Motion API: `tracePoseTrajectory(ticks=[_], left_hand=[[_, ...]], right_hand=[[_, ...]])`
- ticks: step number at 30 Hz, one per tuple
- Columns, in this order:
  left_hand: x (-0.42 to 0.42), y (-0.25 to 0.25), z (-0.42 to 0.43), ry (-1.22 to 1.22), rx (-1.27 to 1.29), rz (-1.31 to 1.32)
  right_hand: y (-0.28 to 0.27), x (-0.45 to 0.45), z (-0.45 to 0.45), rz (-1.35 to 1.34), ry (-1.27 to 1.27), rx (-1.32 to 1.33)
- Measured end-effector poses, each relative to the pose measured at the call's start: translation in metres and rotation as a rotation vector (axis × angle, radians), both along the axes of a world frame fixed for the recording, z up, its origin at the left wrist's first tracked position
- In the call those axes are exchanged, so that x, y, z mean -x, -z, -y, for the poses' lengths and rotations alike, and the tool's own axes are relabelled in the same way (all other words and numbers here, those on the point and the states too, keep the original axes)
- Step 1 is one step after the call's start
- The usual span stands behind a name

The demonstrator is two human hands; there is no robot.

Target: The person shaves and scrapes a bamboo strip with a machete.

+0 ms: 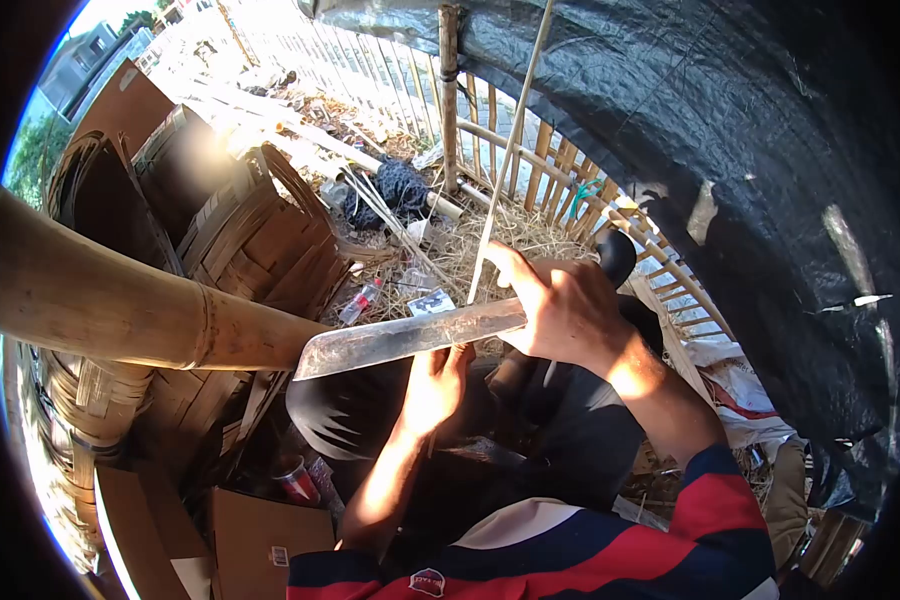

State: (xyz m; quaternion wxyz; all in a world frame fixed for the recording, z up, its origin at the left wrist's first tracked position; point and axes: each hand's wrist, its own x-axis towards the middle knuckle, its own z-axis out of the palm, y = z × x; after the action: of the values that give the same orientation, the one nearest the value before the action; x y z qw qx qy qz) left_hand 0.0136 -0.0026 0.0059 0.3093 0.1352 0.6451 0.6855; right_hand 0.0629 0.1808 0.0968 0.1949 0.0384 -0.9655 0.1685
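Note:
A wide machete blade (405, 342) lies across the middle of the view, its broad tip pointing left. My right hand (567, 305) is wrapped round the machete at its right end, with the index finger stretched toward a thin bamboo strip (511, 150). That pale strip rises from the blade's upper edge to the top of the view. Below the blade, my left hand (438, 385) is closed, its fingertips partly covered by the metal. What the left fingers hold is hidden behind the blade.
A thick bamboo pole (100, 300) juts in from the left, near the blade tip. Woven baskets (260, 235) and a cardboard box (270, 540) stand at the left. Ahead are a slatted bamboo fence (560, 170), straw and litter. A dark tarp (750, 130) hangs at the right.

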Motion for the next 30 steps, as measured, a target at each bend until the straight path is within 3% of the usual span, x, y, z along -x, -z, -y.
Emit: tracePoseTrajectory(ticks=[3,6,10,15,20,27,30], left_hand=[[0.009,-0.029,-0.007,0.003,0.013,0.098],[0.017,-0.042,-0.015,0.205,-0.118,0.15],[0.007,-0.042,-0.021,0.183,-0.229,0.176],[-0.003,-0.041,-0.018,0.051,-0.099,-0.043],[-0.009,-0.05,-0.014,0.04,-0.065,-0.091],[-0.024,-0.063,-0.008,0.049,-0.08,0.029],[-0.026,-0.066,-0.011,0.036,-0.085,0.081]], right_hand=[[0.002,0.001,-0.009,-0.017,0.056,-0.023],[-0.004,0.003,-0.017,0.028,0.126,-0.027],[-0.008,0.013,-0.037,-0.084,0.075,-0.081],[-0.004,0.024,-0.045,-0.134,0.052,-0.04],[-0.006,0.027,-0.048,-0.209,-0.008,-0.025],[-0.008,0.026,-0.065,-0.013,0.045,0.041],[-0.01,0.026,-0.063,-0.099,0.003,0.043]])
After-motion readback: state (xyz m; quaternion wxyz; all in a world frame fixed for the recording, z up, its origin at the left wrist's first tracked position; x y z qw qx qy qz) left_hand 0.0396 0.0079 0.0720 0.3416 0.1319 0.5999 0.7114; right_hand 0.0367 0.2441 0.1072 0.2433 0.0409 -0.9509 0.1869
